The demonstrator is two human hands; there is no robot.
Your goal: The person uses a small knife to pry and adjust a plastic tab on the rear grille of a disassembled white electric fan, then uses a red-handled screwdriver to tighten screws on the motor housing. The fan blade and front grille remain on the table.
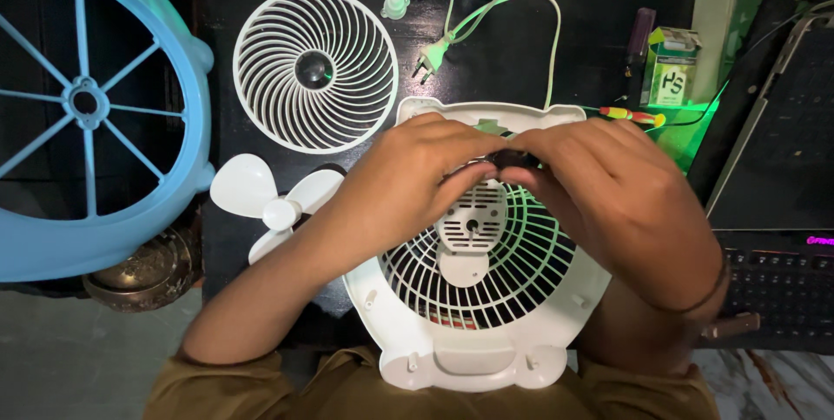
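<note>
Both hands meet over the upper half of a white fan housing that lies flat on a dark bench, close to the person's body. The left hand comes in from the left with its fingers curled toward the middle; the right hand comes in from the right, and the fingertips of both close together on a small dark part held just above the housing's rear grille. What that part is cannot be told, since the fingers cover most of it. The grille's ribs fan out around a central slotted hub, and a thin band circles the right wrist.

Around the housing lie loose fan pieces. A round white front grille with curved spokes rests on the bench beyond the left hand, well apart from it. A white fan blade lies just left of the left forearm. A small clear cap sits near the front grille's upper right edge, and a white power plug with its cord lies beside it. A large light blue fan frame fills the left edge of the view. A screwdriver with a red and yellow handle lies beyond the right hand, next to a small green box. A dark keyboard sits at the right.
</note>
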